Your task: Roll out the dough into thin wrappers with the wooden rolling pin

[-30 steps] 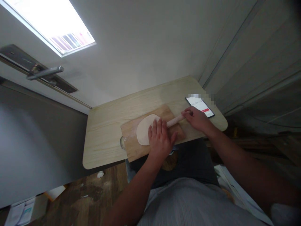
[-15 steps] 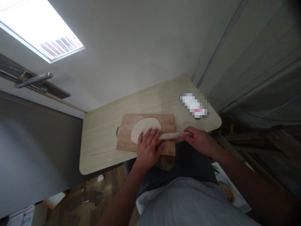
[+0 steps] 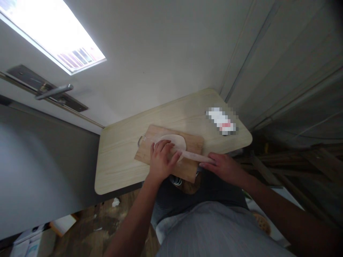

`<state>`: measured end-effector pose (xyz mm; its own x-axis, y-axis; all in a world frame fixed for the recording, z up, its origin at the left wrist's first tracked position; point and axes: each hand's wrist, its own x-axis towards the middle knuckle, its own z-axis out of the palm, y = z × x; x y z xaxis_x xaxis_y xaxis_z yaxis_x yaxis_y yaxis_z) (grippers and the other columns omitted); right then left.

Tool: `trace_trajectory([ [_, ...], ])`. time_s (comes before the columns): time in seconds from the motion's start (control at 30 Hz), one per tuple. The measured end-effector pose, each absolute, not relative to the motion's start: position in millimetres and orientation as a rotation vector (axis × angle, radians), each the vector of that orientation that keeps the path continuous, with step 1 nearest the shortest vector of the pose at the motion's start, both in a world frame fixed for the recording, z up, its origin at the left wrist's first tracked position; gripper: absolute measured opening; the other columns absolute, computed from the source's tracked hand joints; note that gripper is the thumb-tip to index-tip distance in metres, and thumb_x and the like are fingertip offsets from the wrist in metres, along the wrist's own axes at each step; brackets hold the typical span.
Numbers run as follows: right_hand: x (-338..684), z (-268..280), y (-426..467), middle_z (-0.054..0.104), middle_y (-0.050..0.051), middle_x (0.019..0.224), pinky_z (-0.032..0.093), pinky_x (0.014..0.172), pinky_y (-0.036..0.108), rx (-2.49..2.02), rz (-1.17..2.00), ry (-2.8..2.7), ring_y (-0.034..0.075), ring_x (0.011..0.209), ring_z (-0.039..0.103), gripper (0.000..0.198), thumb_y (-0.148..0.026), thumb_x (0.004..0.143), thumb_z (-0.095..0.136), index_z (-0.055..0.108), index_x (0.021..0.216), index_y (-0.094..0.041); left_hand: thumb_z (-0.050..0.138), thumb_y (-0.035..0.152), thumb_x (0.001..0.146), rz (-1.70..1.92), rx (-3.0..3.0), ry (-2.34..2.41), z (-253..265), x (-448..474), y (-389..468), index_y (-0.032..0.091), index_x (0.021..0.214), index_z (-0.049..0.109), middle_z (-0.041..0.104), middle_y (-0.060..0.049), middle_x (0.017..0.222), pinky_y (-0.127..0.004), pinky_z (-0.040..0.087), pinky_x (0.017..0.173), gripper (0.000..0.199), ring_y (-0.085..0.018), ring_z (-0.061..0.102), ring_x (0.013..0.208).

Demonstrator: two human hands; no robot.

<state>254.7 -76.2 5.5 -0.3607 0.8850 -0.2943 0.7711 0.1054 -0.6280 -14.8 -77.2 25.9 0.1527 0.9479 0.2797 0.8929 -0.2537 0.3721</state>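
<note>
A flat round sheet of pale dough [image 3: 177, 140] lies on a wooden cutting board [image 3: 194, 142]. Across the dough's near right side runs a wooden rolling pin [image 3: 195, 156], slanting down to the right. My right hand [image 3: 223, 167] is wrapped round the pin's right end, just beyond the board's edge. Over the pin's other end sits my left hand [image 3: 162, 160], its fingers curved and its thumb on the near side. That hand covers the pin's tip and the dough's left part.
The board rests on a light wood-grain table [image 3: 118, 157] and juts past its near edge. A blurred-out white object [image 3: 221, 120] lies at the table's right. Behind stands a white door with a metal handle [image 3: 55, 91]. A crumpled white scrap [image 3: 115, 202] is on the floor.
The board has turned clockwise, its right near corner now lower. The rolling pin's right end has dipped with my right hand. My left hand has shifted slightly left. The view has also moved a little.
</note>
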Motion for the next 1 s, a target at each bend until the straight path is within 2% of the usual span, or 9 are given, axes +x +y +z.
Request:
trace_trajectory([
  [0.23,273,-1,-81,0.062,0.002,0.065,0.033,0.059,0.029,-1.802,0.908,-2.162,0.019,0.063,0.059,0.044,-0.062,0.090,0.055,0.051,0.070,-0.023,0.049,0.046,0.101,0.796,2.254,1.816,29,22,6,0.022,0.110,0.067,0.069,-0.007,0.121,-0.041,0.042,0.106,0.031,-0.023,0.060,0.118],
  [0.4,275,0,-75,0.063,0.002,0.066,0.035,0.058,0.029,-1.808,0.879,-2.104,0.019,0.065,0.059,0.041,-0.061,0.089,0.056,0.054,0.071,-0.024,0.051,0.050,0.099,0.584,2.307,1.823,18,43,38,0.023,0.113,0.068,0.068,-0.007,0.124,-0.042,0.040,0.106,0.035,-0.026,0.057,0.121],
  [0.67,283,6,-53,0.065,0.001,0.072,0.038,0.060,0.029,-1.818,0.839,-2.057,0.019,0.068,0.060,0.039,-0.062,0.084,0.061,0.061,0.078,-0.024,0.044,0.053,0.100,0.442,2.340,1.880,8,42,41,0.021,0.118,0.065,0.065,-0.012,0.126,-0.046,0.039,0.105,0.042,-0.028,0.056,0.122],
  [0.8,281,10,-50,0.066,0.003,0.073,0.036,0.060,0.029,-1.928,0.765,-2.059,0.021,0.069,0.061,0.043,-0.066,0.087,0.055,0.060,0.080,-0.024,0.039,0.058,0.100,0.398,2.330,1.912,4,42,35,0.020,0.123,0.062,0.064,-0.013,0.128,-0.048,0.040,0.105,0.049,-0.030,0.055,0.122],
  [1.0,278,8,-55,0.067,0.006,0.072,0.032,0.056,0.029,-1.974,0.713,-2.100,0.021,0.065,0.060,0.047,-0.066,0.092,0.046,0.061,0.077,-0.024,0.038,0.058,0.100,0.448,2.356,1.931,5,43,20,0.023,0.132,0.056,0.058,-0.011,0.141,-0.056,0.031,0.114,0.051,-0.032,0.046,0.133],
])
